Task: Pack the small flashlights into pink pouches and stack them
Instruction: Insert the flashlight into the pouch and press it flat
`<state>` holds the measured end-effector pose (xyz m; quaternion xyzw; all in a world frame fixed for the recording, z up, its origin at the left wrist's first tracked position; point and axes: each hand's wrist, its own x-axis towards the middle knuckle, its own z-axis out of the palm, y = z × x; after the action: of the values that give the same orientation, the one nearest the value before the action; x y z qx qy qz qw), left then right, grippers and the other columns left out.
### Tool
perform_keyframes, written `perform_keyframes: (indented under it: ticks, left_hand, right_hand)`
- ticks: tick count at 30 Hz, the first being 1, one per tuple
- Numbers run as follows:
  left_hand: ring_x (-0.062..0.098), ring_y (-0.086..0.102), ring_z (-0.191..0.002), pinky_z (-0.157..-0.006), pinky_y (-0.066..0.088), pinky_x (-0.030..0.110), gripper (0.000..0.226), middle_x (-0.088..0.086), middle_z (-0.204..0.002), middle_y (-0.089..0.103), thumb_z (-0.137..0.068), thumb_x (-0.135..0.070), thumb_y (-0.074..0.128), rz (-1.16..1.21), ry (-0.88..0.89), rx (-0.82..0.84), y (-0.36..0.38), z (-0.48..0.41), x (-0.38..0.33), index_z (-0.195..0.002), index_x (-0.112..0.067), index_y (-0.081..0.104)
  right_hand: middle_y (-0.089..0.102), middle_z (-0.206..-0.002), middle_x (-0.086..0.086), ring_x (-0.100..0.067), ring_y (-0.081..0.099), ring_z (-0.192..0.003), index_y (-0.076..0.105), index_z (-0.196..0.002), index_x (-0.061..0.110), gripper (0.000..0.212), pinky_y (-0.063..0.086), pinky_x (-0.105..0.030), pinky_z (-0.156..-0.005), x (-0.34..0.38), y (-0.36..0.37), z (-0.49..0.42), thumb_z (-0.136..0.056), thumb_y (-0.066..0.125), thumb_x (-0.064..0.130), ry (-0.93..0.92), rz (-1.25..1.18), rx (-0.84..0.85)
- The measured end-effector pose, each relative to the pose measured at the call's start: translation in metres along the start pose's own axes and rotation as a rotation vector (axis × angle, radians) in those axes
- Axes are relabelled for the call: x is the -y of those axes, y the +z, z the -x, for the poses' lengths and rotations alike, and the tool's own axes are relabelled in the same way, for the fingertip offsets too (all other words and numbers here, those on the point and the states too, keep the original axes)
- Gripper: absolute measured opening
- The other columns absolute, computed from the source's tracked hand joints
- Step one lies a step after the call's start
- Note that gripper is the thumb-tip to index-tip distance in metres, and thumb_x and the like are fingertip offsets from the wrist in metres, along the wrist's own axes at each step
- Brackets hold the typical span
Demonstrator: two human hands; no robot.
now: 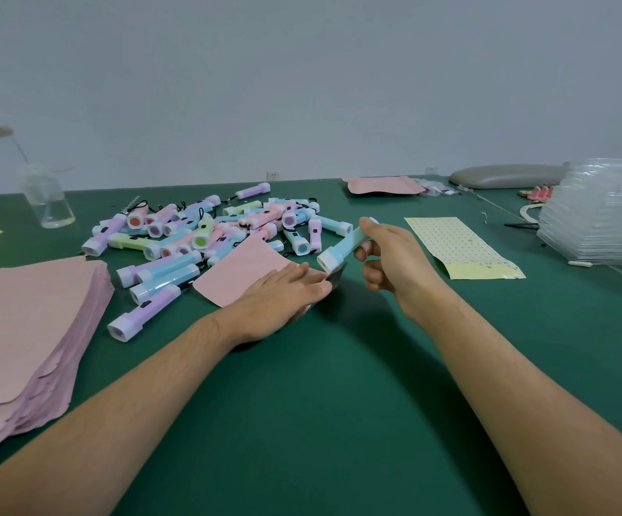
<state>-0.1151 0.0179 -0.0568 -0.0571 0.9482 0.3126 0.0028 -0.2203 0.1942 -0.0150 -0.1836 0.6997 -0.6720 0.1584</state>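
A pink pouch (244, 271) lies flat on the green table, its open mouth at the right end. My left hand (283, 294) grips that mouth and holds it apart. My right hand (387, 255) holds a light blue flashlight (341, 251) with a white head, tilted down, its head right at the pouch mouth. A pile of pastel flashlights (209, 229) lies behind the pouch. At the left sits a thick stack of empty pink pouches (26, 337). A pink filled pouch (383, 186) rests at the far edge.
A yellow dotted sticker sheet (458, 247) lies right of my right hand. Stacked clear plastic trays (595, 217) and scissors (521, 225) are at the far right. A clear bottle (47, 197) stands at the back left. A grey pad (506, 176) lies by the wall.
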Motion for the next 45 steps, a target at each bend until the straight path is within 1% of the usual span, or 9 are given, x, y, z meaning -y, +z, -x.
perform_keyframes:
  ticks: [3,13,16,19,23,25,33,39,45]
  left_hand:
    - [0.026,0.030,-0.147,-0.124,0.023,0.051,0.093,0.007,-0.157,0.040,-0.083,-0.084,0.030,-0.023,-0.066,0.004,0.000,-0.001,0.000,-0.146,-0.017,0.045]
    - [0.028,0.027,-0.148,-0.125,0.022,0.050,0.103,0.010,-0.160,0.036,-0.081,-0.082,0.021,-0.064,-0.042,0.022,-0.001,-0.001,0.000,-0.152,-0.009,0.035]
    - [0.023,0.031,-0.144,-0.120,0.025,0.041,0.083,0.005,-0.160,0.037,-0.091,-0.065,0.020,-0.083,-0.058,0.001,0.002,-0.001,0.004,-0.153,-0.013,0.037]
    - [0.023,0.040,-0.134,-0.105,0.030,0.034,0.051,0.008,-0.145,0.048,-0.104,-0.039,0.024,-0.026,-0.075,-0.093,0.005,0.001,0.004,-0.127,-0.008,0.057]
    - [0.015,0.057,-0.097,-0.088,0.050,0.039,0.060,0.006,-0.108,0.067,-0.088,-0.063,0.042,0.076,0.110,-0.216,0.003,0.005,0.003,-0.095,-0.009,0.066]
    - [0.009,0.056,-0.098,-0.089,0.050,0.036,0.065,-0.004,-0.105,0.066,-0.082,-0.071,0.043,0.067,0.108,-0.254,0.003,0.008,0.003,-0.086,-0.010,0.066]
    - [0.003,0.050,-0.098,-0.078,0.048,0.037,0.012,-0.013,-0.088,0.062,-0.101,-0.042,0.059,-0.041,0.093,-0.505,0.011,0.012,-0.002,-0.093,-0.035,0.064]
    - [0.002,0.060,-0.090,-0.074,0.046,0.023,0.016,-0.019,-0.085,0.066,-0.104,-0.025,0.058,0.094,0.131,-0.624,0.011,0.012,-0.010,-0.092,-0.027,0.069]
    - [0.008,0.058,-0.084,-0.074,0.052,0.032,0.012,-0.016,-0.085,0.061,-0.103,-0.023,0.059,0.024,0.185,-0.860,0.015,0.015,-0.017,-0.093,-0.024,0.064]
  right_hand:
    - [0.052,-0.073,-0.003,-0.016,0.034,-0.044,0.058,-0.091,0.013,0.032,0.032,-0.026,-0.045,-0.002,0.000,-0.001,-0.107,0.050,0.039,0.002,0.024,-0.007]
    - [0.048,-0.063,0.003,-0.013,0.035,-0.044,0.061,-0.095,0.004,0.035,0.031,-0.023,-0.043,-0.005,0.004,-0.001,-0.106,0.050,0.036,-0.090,0.102,-0.024]
    - [0.046,-0.060,0.005,-0.012,0.035,-0.046,0.056,-0.095,-0.004,0.039,0.031,-0.021,-0.042,-0.007,0.007,0.000,-0.104,0.052,0.034,-0.138,0.142,-0.041]
    - [0.047,-0.061,0.004,-0.013,0.035,-0.050,0.054,-0.085,0.006,0.033,0.032,-0.023,-0.043,-0.008,0.009,0.001,-0.104,0.052,0.033,-0.176,0.152,-0.024]
    - [0.054,-0.064,0.002,-0.011,0.041,-0.049,0.053,-0.077,0.016,0.033,0.036,-0.022,-0.044,-0.012,0.014,0.004,-0.105,0.051,0.034,-0.211,0.226,0.021]
    - [0.056,-0.065,0.001,-0.011,0.043,-0.049,0.054,-0.078,0.016,0.033,0.039,-0.025,-0.047,-0.012,0.016,0.006,-0.105,0.051,0.034,-0.221,0.281,0.030]
    - [0.055,-0.066,0.004,-0.015,0.039,-0.055,0.056,-0.092,-0.001,0.041,0.037,-0.035,-0.058,-0.005,0.010,0.004,-0.105,0.051,0.037,-0.271,0.333,-0.029]
    - [0.054,-0.068,0.000,-0.019,0.040,-0.060,0.055,-0.088,0.001,0.040,0.038,-0.039,-0.061,-0.005,0.008,0.003,-0.103,0.050,0.038,-0.279,0.358,-0.048]
    - [0.062,-0.074,-0.009,-0.020,0.044,-0.061,0.052,-0.083,0.007,0.044,0.043,-0.044,-0.059,-0.009,0.011,0.006,-0.101,0.049,0.047,-0.424,0.632,-0.103]
